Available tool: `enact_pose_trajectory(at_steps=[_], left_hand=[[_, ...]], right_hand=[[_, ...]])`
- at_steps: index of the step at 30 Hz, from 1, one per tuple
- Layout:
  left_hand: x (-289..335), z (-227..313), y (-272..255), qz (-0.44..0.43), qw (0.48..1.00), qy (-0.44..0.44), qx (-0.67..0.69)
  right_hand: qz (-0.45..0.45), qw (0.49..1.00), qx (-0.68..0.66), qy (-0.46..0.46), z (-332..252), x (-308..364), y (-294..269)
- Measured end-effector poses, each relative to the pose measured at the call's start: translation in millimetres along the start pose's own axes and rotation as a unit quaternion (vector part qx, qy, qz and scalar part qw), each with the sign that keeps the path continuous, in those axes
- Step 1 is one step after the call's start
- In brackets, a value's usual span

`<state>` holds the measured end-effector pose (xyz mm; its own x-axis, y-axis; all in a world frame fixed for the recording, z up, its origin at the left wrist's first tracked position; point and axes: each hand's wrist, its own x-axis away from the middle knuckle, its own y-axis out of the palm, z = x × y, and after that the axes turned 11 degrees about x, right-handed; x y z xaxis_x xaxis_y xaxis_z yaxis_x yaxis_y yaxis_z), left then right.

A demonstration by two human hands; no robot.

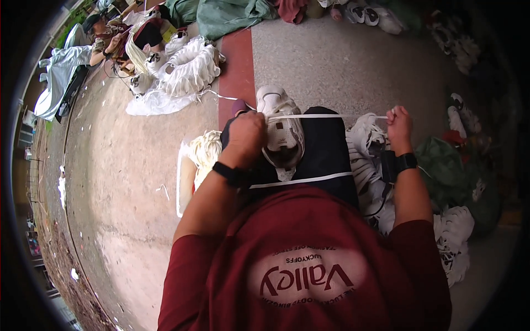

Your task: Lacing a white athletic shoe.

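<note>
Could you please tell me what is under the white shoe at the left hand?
Dark trousers show alongside the shoe; its underside and anything directly beneath are covered.

A white sneaker (284,144) with grey trim and a small dark patch lies lengthwise near the centre of the frame, its rounded end pointing toward the top. A flat white lace (326,116) stretches taut and nearly level from the shoe toward the right.
</note>
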<state>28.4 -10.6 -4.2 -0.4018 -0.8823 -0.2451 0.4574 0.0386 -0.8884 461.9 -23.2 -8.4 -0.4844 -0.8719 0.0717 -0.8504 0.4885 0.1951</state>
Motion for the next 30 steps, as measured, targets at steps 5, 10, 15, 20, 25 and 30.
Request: enact_pose_trajectory(at_steps=[5,10,15,20,25,30], left_hand=[[130,-124,-103,-0.017,0.957,-0.247,-0.154],[212,-154,-113,-0.058,0.887,-0.437,-0.137],[112,-106,-42,0.064,0.964,-0.256,0.02],[16,-41,-8,0.042,0.987,-0.102,0.116],[-9,-14,1,-0.014,0.987,-0.065,0.143],[-17,-7,14,0.013,0.986,-0.087,0.14]], right_hand=[[0.212,0.973,0.068,-0.053,-14,-8,-149],[-0.044,0.921,0.369,0.112,2,0,-135],[-0.293,0.804,0.481,-0.192,24,9,59],[-0.32,0.849,0.38,-0.178,43,53,189],[-0.299,0.9,0.315,-0.031,60,73,217],[-0.316,0.928,0.155,0.119,62,70,219]])
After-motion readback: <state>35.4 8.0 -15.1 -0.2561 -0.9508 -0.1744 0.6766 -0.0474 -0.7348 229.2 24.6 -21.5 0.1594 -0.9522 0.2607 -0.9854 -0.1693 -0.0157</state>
